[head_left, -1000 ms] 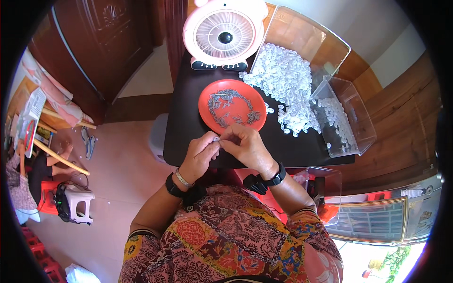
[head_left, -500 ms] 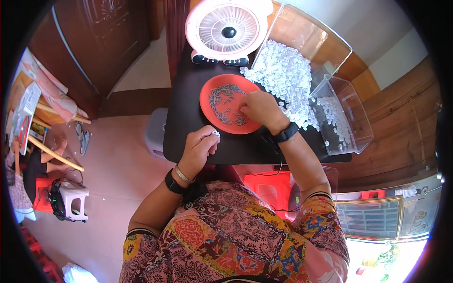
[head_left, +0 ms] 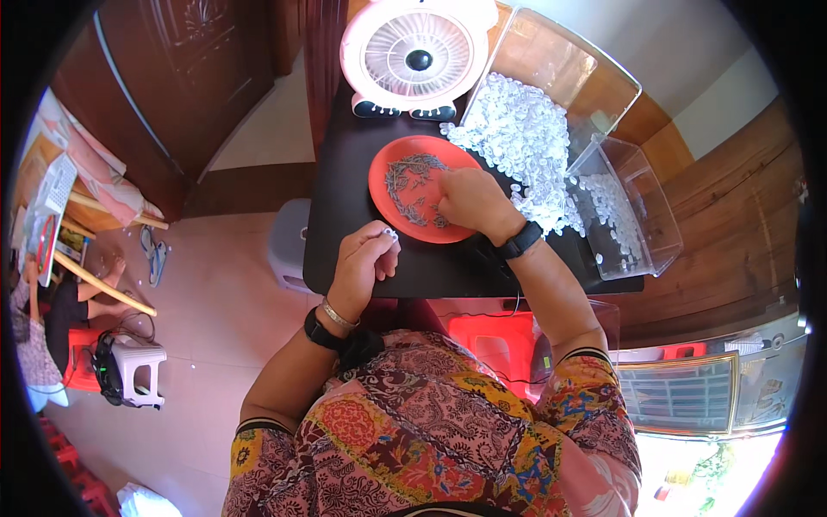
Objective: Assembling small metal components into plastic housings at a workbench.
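Note:
Between the thumb and fingers of my left hand (head_left: pixel 366 261) is a small white plastic piece (head_left: pixel 391 234), held just off the near rim of an orange-red plate (head_left: pixel 398 204). Small grey metal pins (head_left: pixel 417 164), perhaps nails or screws, lie in a loose ring on that plate. My right hand (head_left: pixel 479 203) is over the plate's right side with its fingers closed and pointing down. Whatever they grip is hidden behind the hand. To the right of the plate spreads a large heap of small clear-white plastic pieces (head_left: pixel 521 129).
A pink fan (head_left: pixel 419 59) stands behind the plate. One clear bin (head_left: pixel 594 65) lies tipped at the back; another clear bin (head_left: pixel 659 220) holds more pieces at the right. A grey stool (head_left: pixel 289 246) is left of the dark table (head_left: pixel 332 207). Another person (head_left: pixel 52 332) sits far left.
My right hand has shifted slightly, its fingers more tucked under over the plate. The left hand stays near the plate's edge with its white piece. The whole view has moved a little.

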`<state>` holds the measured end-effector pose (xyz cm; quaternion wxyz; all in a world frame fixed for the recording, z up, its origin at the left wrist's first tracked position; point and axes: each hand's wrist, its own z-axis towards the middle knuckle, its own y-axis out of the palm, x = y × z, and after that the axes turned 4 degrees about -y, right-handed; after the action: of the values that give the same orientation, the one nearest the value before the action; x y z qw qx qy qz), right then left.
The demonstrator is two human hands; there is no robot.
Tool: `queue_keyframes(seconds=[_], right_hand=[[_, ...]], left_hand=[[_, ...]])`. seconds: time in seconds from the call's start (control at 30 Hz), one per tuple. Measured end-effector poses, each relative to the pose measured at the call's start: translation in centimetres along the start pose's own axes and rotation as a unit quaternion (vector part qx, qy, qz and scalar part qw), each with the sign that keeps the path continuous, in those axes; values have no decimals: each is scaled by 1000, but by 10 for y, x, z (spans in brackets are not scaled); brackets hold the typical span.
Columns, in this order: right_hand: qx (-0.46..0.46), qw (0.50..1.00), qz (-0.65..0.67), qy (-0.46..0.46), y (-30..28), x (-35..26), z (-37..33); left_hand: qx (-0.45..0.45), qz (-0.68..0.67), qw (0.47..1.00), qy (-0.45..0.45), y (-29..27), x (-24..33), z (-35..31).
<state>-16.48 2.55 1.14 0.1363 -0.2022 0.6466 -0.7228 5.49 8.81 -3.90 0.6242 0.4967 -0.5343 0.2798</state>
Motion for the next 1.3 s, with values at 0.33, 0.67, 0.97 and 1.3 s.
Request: queue_keyframes(seconds=[0.33, 0.67, 0.97, 1.3], right_hand=[[120, 738, 660, 75, -24, -45, -40], [108, 684, 718, 69, -6, -78, -42], [106, 715, 689, 55, -5, -76, -43], [112, 741, 659, 62, -3, -73, -44]], left_hand=[[-20, 15, 999, 25, -1, 0, -2], [-35, 46, 997, 45, 1, 0, -3], [-38, 61, 996, 45, 2, 0, -4], [-25, 84, 996, 36, 4, 1, -5]])
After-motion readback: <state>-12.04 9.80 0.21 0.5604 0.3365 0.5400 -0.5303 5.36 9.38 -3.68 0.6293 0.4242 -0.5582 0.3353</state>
